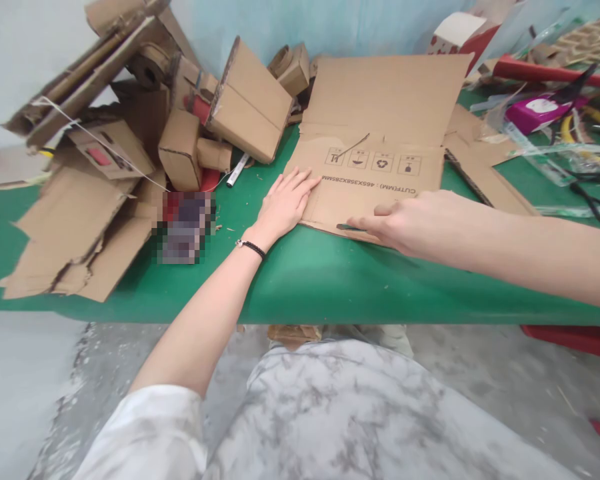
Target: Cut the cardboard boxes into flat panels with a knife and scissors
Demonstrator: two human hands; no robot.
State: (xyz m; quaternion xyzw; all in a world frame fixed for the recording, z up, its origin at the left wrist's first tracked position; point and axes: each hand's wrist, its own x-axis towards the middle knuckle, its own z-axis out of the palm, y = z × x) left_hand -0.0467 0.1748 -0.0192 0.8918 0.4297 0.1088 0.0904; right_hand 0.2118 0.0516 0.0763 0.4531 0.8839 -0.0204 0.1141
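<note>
"First, how were the two hands disposed?"

"They were apart, both at the cardboard sheet [380,97]. The left hand [286,203] lay flat, fingers extended, over the sheet's left edge. The right hand [405,223] was closed around a thin dark tool [349,227], whose end projected past the index finger at the sheet's near edge."

"Why was the left hand spread rather than curled?"

"Presumably to press the sheet against the green table [300,283] and keep it from sliding. The extended index finger of the right hand suggested that it guided the tool, although the grip hid most of it; its full form could not be told."

"And the sheet's own position?"

"It lay in front of the person, near the middle of the table, probably for easy reach with both arms. Its printed symbols [374,162] and lettering [367,185] faced upward, the lettering inverted to the wearer, and a crease crossed the sheet beyond them."

"What flanked it?"

"Cardboard boxes [253,100] and flat cardboard pieces [73,217] were heaped to the left; a red tube [555,71] and a purple object [525,119] lay among clutter to the right, perhaps set aside from the working area."
</note>
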